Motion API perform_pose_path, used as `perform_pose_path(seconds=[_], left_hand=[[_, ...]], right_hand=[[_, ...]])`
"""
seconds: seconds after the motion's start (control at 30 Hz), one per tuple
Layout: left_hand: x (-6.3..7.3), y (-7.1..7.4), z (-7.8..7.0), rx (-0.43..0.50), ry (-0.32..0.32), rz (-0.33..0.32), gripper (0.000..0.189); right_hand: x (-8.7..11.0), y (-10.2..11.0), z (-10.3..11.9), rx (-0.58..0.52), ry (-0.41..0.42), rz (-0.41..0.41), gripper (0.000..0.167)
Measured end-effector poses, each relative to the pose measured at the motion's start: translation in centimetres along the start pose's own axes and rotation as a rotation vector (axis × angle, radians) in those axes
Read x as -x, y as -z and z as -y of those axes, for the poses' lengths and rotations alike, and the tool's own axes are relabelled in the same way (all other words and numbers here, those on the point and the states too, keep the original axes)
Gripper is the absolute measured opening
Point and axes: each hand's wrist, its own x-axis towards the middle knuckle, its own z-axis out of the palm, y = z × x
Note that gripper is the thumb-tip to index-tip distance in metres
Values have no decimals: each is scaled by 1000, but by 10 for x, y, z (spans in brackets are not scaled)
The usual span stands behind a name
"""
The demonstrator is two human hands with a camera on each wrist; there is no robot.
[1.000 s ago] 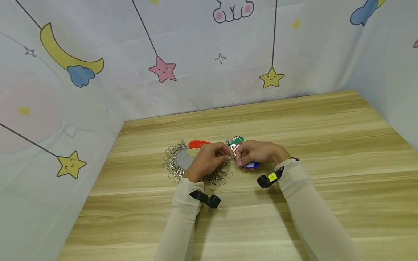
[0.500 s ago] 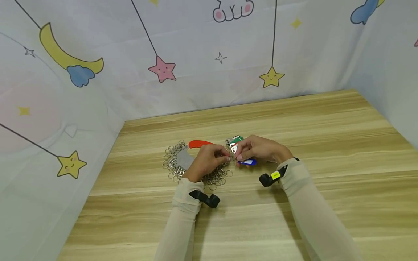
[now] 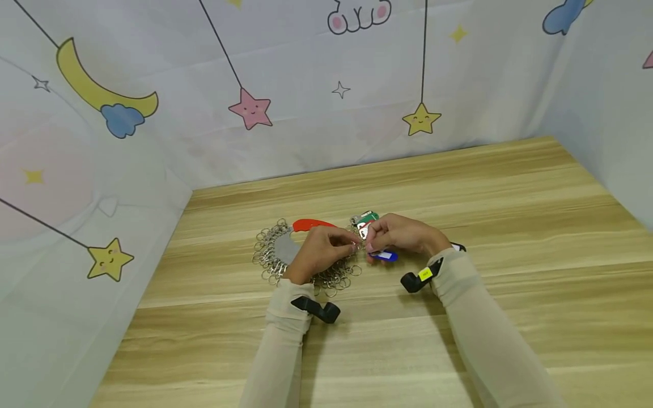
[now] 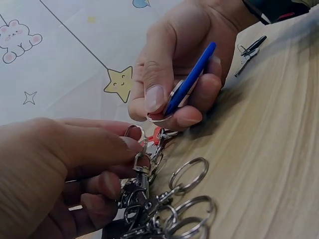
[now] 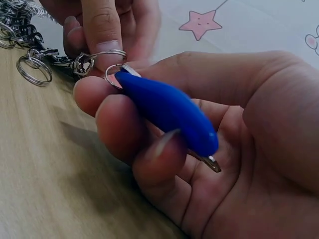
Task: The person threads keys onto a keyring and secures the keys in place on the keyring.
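My left hand (image 3: 321,249) pinches a split ring (image 4: 144,134) between thumb and forefinger. That ring hangs on a metal swivel clasp (image 4: 142,173), one of several fixed round a grey plate (image 3: 287,249) with a red handle (image 3: 311,225). My right hand (image 3: 405,233) holds a blue key tag (image 5: 169,109), its fingers curled about it. A thin metal ring (image 5: 110,74) sticks out of the tag's end, close to the left hand's ring; whether the two touch I cannot tell. Part of a metal key (image 5: 212,163) shows under the tag.
Behind my hands lie a green tag (image 3: 370,216) and a red and white tag (image 3: 363,231). A key with a black tag (image 4: 251,50) lies on the wooden table beyond the right wrist. Printed cloth (image 3: 306,141) walls the table's back and sides.
The right hand has come leftward with the blue key tag, nearer the left hand's ring. The left hand keeps its pinch almost in place. The head view has shifted slightly.
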Motion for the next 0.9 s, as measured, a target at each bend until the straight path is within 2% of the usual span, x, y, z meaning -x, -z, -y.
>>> perform_pose_path(seconds=[0.17,0.53,0.9], left_hand=[[0,1,2,-16,-4,-10,3],[-1,-2,4,-22,-32,-26,8],[-3,-8,6,10,-55,-26,14]], right_hand=[[-1,-1,0,25,4,-14,9],[-5,-4,-1,58,52,-67,9],[-8,-7,1,91,47,-118,7]])
